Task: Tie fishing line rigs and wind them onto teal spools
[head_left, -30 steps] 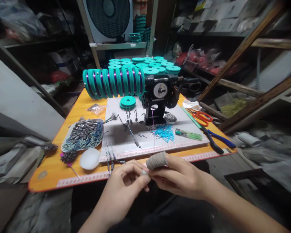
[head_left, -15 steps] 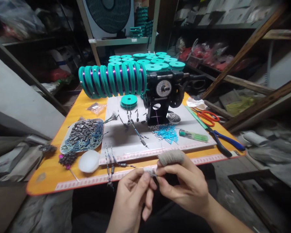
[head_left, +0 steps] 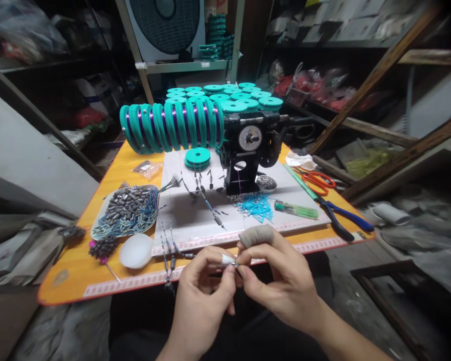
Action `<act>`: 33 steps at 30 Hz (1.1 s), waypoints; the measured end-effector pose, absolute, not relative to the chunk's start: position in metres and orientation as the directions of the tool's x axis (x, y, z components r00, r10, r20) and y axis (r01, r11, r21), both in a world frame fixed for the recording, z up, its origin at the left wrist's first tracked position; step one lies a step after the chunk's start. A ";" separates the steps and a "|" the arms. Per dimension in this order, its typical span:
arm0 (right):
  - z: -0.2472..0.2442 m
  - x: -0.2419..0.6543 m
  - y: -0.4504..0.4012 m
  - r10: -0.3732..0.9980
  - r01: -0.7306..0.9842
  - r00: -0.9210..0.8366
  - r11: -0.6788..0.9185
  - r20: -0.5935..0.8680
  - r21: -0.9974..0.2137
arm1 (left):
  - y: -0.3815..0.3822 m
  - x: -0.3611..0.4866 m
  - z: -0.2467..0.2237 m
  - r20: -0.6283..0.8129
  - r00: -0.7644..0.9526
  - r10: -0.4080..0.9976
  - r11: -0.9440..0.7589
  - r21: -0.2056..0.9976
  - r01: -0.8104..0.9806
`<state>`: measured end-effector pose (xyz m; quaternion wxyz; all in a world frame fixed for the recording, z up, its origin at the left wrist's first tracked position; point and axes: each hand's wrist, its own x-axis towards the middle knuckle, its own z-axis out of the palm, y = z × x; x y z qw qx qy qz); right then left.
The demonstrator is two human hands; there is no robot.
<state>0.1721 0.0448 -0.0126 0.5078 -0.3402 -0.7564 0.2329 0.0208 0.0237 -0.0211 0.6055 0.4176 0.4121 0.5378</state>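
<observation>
Lower centre: left hand point(head_left: 206, 296) and right hand point(head_left: 283, 281), thumb and finger of each pinching small part point(head_left: 232, 264) between them; part mostly hidden by fingertips. Lower left: round white dish point(head_left: 136, 250). Just behind dish: white tray point(head_left: 96, 228), heaped with grey cylinders point(head_left: 123, 203) and blue-green tubes point(head_left: 147, 209). Right of centre: small white cup point(head_left: 269, 191), full of silvery beads point(head_left: 266, 182). Left of centre: clear bag point(head_left: 153, 170), dark bits inside. Upper centre: green spools point(head_left: 234, 107), rows.

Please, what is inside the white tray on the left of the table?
Grey, roughly cylindrical pieces and thin blue-green pieces lie heaped in the white tray. The heap covers the tray's bottom, so anything beneath cannot be seen.
</observation>
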 end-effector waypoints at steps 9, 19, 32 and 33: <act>-0.013 0.169 0.047 0.773 0.258 -0.236 0.634 0.589 -0.729 | 0.021 0.019 -0.021 -0.059 0.095 0.994 0.072 0.987 -0.141; -0.014 0.169 0.046 0.803 0.232 -0.233 0.593 0.548 -0.771 | 0.020 0.018 -0.023 -0.033 0.082 0.996 0.042 0.993 -0.111; -0.015 0.170 0.045 0.805 0.234 -0.242 0.590 0.541 -0.773 | 0.020 0.017 -0.024 -0.004 0.090 0.996 0.012 0.996 -0.092; -0.015 0.170 0.045 0.806 0.237 -0.241 0.589 0.540 -0.773 | 0.019 0.017 -0.024 0.000 0.091 0.996 0.008 0.996 -0.083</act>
